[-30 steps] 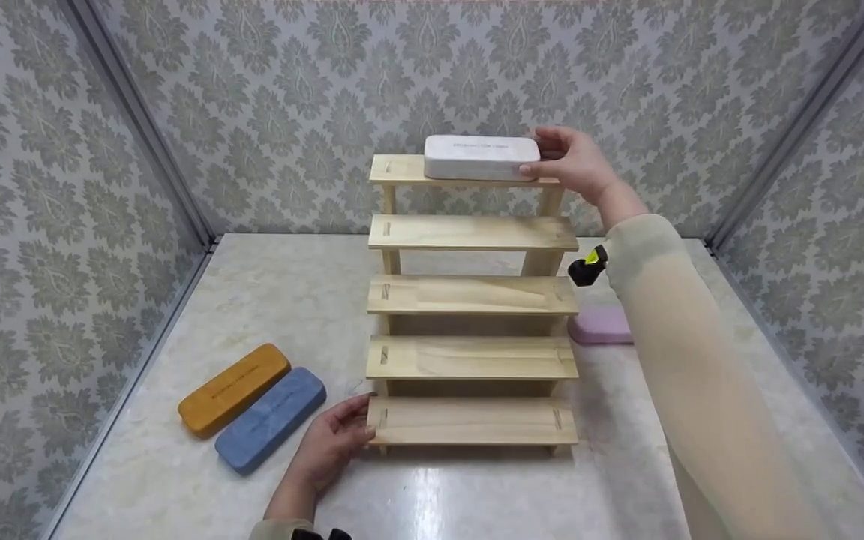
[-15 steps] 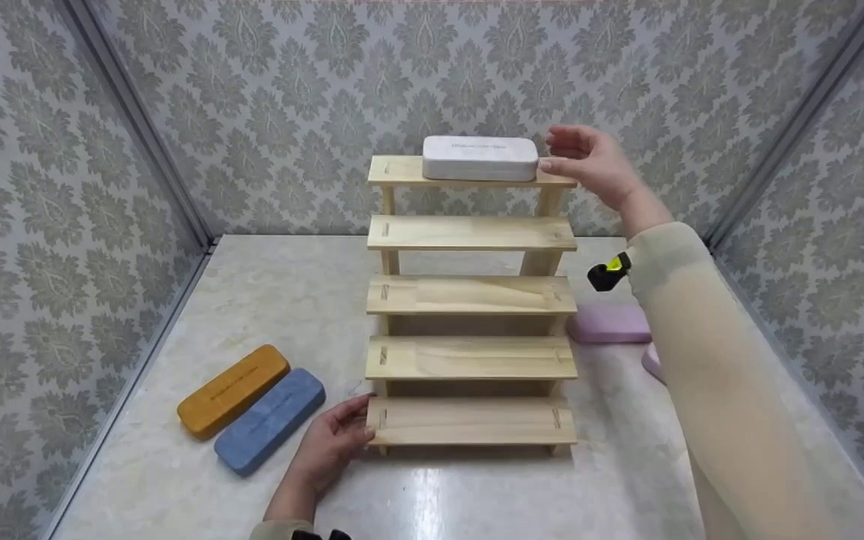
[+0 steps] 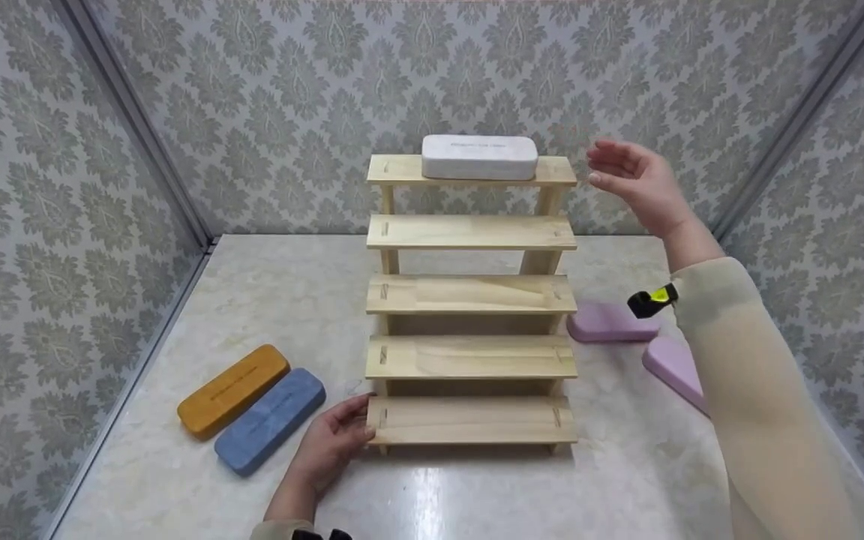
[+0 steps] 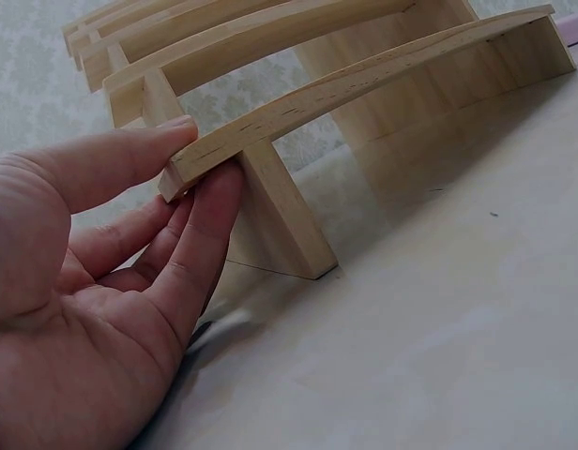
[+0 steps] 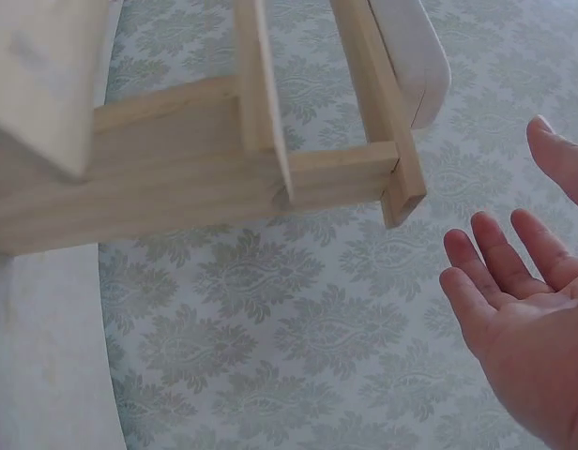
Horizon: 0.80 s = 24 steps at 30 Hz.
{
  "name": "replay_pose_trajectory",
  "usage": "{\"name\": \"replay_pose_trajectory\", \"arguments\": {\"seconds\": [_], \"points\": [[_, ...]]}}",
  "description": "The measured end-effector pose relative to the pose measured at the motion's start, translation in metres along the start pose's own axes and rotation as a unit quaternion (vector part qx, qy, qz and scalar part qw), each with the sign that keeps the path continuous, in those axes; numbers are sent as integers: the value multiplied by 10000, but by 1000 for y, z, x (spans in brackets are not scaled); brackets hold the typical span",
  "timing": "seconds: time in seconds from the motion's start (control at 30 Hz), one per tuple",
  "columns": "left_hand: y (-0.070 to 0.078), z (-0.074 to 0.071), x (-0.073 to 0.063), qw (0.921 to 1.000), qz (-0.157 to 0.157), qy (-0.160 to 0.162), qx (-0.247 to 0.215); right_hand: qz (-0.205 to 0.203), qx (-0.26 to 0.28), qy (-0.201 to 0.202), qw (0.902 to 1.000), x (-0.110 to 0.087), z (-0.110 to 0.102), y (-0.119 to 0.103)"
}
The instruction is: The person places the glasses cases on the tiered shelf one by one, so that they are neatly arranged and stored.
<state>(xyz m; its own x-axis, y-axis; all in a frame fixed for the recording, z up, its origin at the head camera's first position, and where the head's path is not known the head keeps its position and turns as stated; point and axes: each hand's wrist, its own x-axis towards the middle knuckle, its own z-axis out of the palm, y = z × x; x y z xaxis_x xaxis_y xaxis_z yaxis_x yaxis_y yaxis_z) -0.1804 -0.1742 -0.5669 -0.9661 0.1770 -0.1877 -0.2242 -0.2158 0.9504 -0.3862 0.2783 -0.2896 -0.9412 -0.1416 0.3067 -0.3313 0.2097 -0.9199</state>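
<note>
A wooden display stand (image 3: pixel 471 232) with several stepped shelves stands on the table. On its top shelf lies a white glasses case (image 3: pixel 479 157) with a line of small print on the lid. My left hand (image 3: pixel 333 444) pinches the left end of the lowest shelf; in the left wrist view the thumb (image 4: pixel 144 155) lies on top and the fingers below the board (image 4: pixel 270 117). Off the right end of the top shelf, my right hand (image 3: pixel 643 184) is in the air with relaxed fingers and nothing in them. The right wrist view shows a gap between that hand (image 5: pixel 533 309) and the shelf end.
An orange case (image 3: pixel 233 391) and a blue case (image 3: pixel 271 421) lie side by side on the table (image 3: pixel 199 495) at left. Right of the stand are a pink case (image 3: pixel 608 322) and another pink case (image 3: pixel 673 367), partly behind the right sleeve. Patterned walls (image 3: pixel 289 112) enclose the table.
My right hand has let go of the white glasses case and moved away to the right. The second pink case has come into view from behind the sleeve. My left hand has stayed put.
</note>
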Motion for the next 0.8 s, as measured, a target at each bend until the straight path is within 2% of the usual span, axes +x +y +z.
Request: {"name": "replay_pose_trajectory", "arguments": {"seconds": [0.2,0.4,0.57,0.8], "points": [[2,1,0,10000,-55,70,3,-140,449,-105,9988,-27,-15,18],[3,0,0,10000,-4,65,-6,-222,605,-126,9978,-56,-29,36],[2,0,2,9999,44,-84,-47,-346,1144,-36,9928,-87,-41,61],[0,0,1,10000,-4,-51,52,-263,1729,338,9840,-131,-60,91]]}}
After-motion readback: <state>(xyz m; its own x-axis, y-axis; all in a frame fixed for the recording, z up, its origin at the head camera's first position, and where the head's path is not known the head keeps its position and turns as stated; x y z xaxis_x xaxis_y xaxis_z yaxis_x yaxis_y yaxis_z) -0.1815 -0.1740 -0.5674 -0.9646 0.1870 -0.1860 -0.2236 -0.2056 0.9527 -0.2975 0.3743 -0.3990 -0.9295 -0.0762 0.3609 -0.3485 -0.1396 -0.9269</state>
